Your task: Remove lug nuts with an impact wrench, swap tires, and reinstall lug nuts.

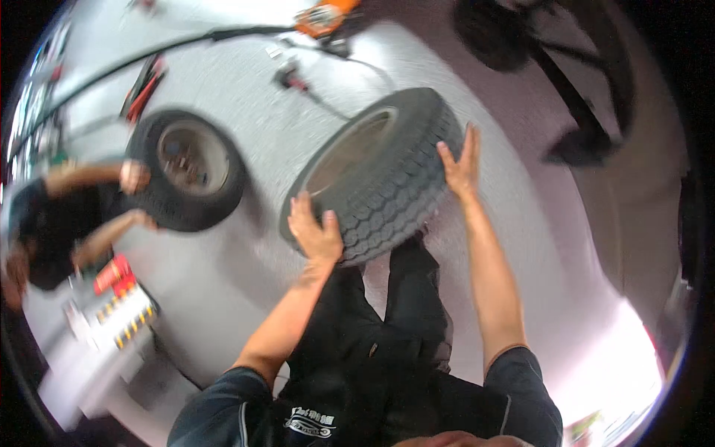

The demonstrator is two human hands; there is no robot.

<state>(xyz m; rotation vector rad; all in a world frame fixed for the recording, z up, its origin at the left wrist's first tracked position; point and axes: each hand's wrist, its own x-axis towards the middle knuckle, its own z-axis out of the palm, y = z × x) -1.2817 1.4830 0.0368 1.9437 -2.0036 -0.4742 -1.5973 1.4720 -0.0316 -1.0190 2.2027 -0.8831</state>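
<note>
Both hands lie flat and spread on the tread of a big upright tyre (376, 175) standing on the grey floor (246, 290), left hand (316, 231) low, right hand (460, 165) high, apparently steadying or rolling it; the next move calls for firm balance.

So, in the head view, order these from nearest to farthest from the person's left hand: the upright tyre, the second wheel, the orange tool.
1. Upright tyre: under the left hand, touching.
2. Second wheel: off to the left, by a co-worker.
3. Orange tool: far, at the top edge.
</note>
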